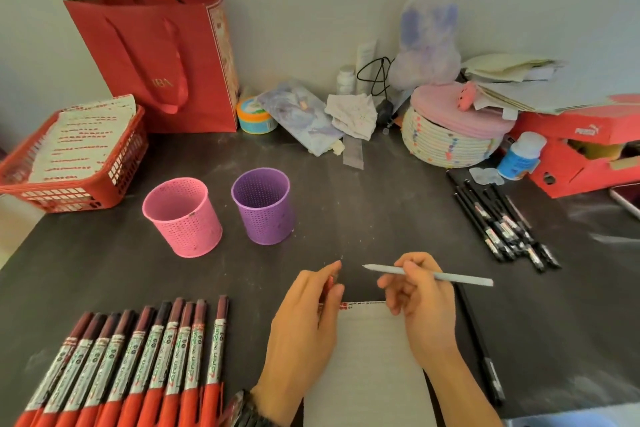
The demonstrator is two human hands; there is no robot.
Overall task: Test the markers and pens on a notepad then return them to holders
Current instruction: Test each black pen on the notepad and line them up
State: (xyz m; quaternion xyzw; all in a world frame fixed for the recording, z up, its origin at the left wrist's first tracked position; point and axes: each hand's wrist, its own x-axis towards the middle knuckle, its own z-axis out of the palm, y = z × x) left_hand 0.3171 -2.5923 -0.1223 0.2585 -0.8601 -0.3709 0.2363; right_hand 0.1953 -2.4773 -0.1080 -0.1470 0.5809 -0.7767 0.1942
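The right hand's fingers [410, 274] curl around a pale grey pen [464, 278], gripping it near the middle. Its white tip points toward nine o'clock and is lifted clear of the paper. The right hand [426, 305] hovers over the top right corner of the notepad [370, 357].

The left hand [304, 315] is at the pad's top left corner and pinches a small red piece [329, 284] between thumb and fingers. It is probably a cap, though too little shows to be sure.

The notepad lies at six o'clock on the dark worktop [381, 211], with its lined page blank. A single black pen [481, 347] lies just beside its right edge.

The step in hand seems to be the test stroke. To do it well:
- Slide the grip closer to the tip.
- Tilt the tip down onto the page.
- Rest the left palm on the pad so that it does not slide.
- Draw one short line.

Farther out, a row of red markers [138, 357] lies at eight o'clock. A pink holder [183, 211] and a purple holder [265, 206] stand upright at eleven o'clock, near each other and with nothing showing inside. A bunch of black pens [505, 225] lies at two o'clock.
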